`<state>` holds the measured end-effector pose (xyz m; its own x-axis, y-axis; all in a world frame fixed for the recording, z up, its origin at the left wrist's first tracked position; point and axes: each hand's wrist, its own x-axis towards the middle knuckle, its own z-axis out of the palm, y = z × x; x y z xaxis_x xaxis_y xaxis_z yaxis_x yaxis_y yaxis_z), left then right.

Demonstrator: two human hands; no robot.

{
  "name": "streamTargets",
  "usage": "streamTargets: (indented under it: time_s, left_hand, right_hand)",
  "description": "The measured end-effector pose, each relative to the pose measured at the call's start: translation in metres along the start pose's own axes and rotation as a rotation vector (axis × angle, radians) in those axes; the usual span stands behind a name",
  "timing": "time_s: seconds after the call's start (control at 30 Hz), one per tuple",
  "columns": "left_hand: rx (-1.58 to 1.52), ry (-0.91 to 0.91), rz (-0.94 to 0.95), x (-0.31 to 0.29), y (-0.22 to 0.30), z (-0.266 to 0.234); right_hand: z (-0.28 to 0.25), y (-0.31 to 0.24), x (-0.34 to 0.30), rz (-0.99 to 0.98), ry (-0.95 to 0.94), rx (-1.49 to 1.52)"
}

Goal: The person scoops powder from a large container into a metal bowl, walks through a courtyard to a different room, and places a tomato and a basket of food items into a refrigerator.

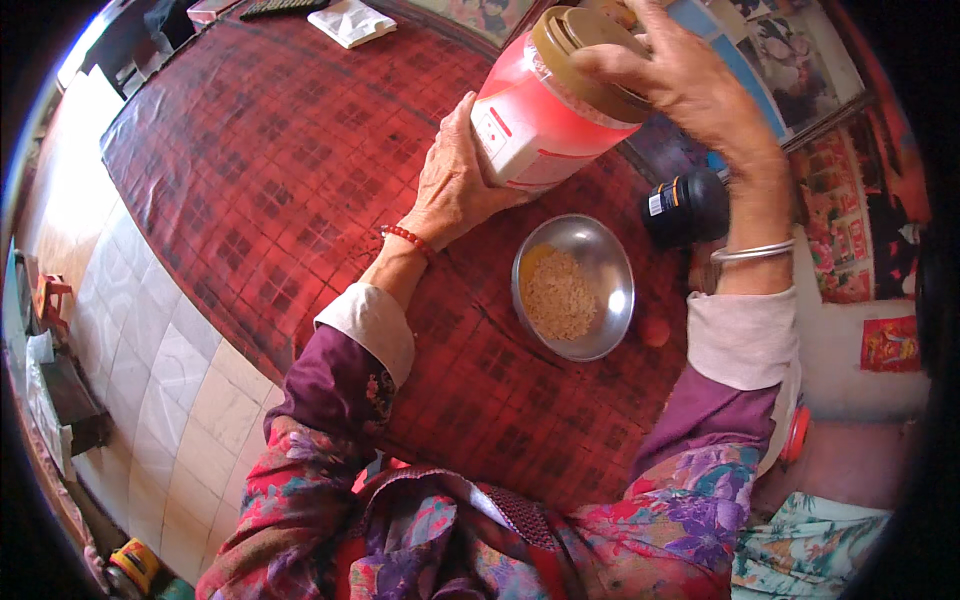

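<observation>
A large red and white plastic jar point(545, 125) is held tilted above the table. My left hand point(458, 180) is closed round its lower body. At the top, my right hand point(690, 85) grips the brown-gold lid point(590, 60), with the thumb across it and some fingers hidden behind. Whether the lid is loose I cannot tell. Just below the jar, a shiny metal bowl point(612, 262) stands on the table. Pale flakes point(560, 295), like rolled oats, lie in it, with something yellow point(540, 256) at their far left edge.
A red plaid cloth point(290, 200) covers the table. Right of the bowl is a black container point(688, 207). White folded paper point(350, 22) and a dark remote control point(283, 6) lie at the far edge. Framed pictures point(785, 65) stand at the far right.
</observation>
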<state>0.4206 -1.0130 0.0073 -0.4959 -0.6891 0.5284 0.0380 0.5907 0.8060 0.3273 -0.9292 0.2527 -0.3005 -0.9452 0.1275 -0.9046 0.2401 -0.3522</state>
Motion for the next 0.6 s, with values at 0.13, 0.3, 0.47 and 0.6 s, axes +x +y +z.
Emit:
streamTargets:
  time_s: [0.13,0.3,0.47,0.6]
  left_hand:
    - [0.002,0.002,0.026,0.002,0.004,0.000]
    - [0.002,0.020,0.031,0.000,0.004,0.001]
    - [-0.025,0.022,0.014,0.001,0.006,0.002]
    - [-0.015,0.004,0.004,0.000,0.003,0.000]
  right_hand:
    - [-0.002,0.045,0.002,-0.276,-0.085,0.191]
    - [0.010,0.031,-0.007,-0.140,0.151,0.034]
    - [0.047,0.017,-0.008,-0.098,0.536,-0.146]
    - [0.016,0.035,-0.007,-0.113,0.218,0.048]
